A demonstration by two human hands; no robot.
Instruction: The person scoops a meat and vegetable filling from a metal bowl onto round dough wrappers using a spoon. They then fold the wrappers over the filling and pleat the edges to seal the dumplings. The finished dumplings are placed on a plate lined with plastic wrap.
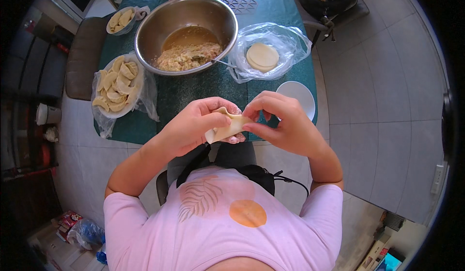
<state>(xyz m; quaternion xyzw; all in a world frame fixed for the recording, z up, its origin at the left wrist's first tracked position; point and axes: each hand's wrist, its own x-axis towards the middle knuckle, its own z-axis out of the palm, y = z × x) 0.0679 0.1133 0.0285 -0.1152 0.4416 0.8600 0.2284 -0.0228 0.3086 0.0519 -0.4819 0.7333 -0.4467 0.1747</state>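
Your left hand (196,123) cradles folded dumpling wrapper (230,130), thumb pressed on it; your right hand (285,121) pinches its right end, thumb and forefinger gap narrow.

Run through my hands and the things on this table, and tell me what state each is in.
Left hand: curled around the dough wrapper
Right hand: pinching the wrapper's right end
Dough wrapper: folded over; sealing unclear
Metal bowl: partly filled with filling
Plastic bag: open, round wrappers stacked inside
Large plate: piled with shaped dumplings
White dish: partly hidden by right hand
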